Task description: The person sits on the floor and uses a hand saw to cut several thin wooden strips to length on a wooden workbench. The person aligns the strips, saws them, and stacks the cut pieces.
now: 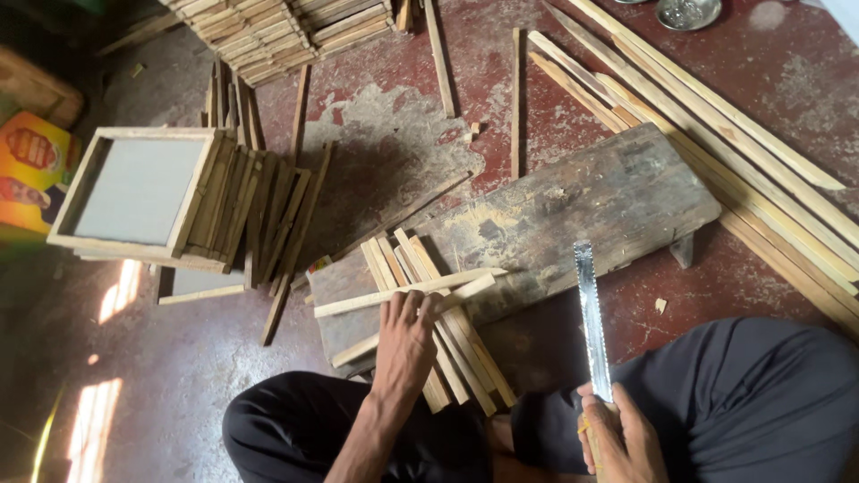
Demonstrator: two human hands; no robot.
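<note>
A worn plank (573, 210) lies slantwise on the red floor (394, 134), with bare floor open beyond its far edge. Strips (447, 331) lie fanned over its near end, overhanging the edge. The left hand (404, 344) presses flat on them, fingers spread, gripping nothing. The right hand (617, 438) is closed round the handle of a saw (591, 313), blade pointing away, above the plank's near edge.

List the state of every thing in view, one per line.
left hand: pressing on the wooden slats
right hand: gripping the saw, blade pointing away
wooden slats: loose pile on the plank
plank: flat on the floor
wooden frame: assembled, atop slats
</note>
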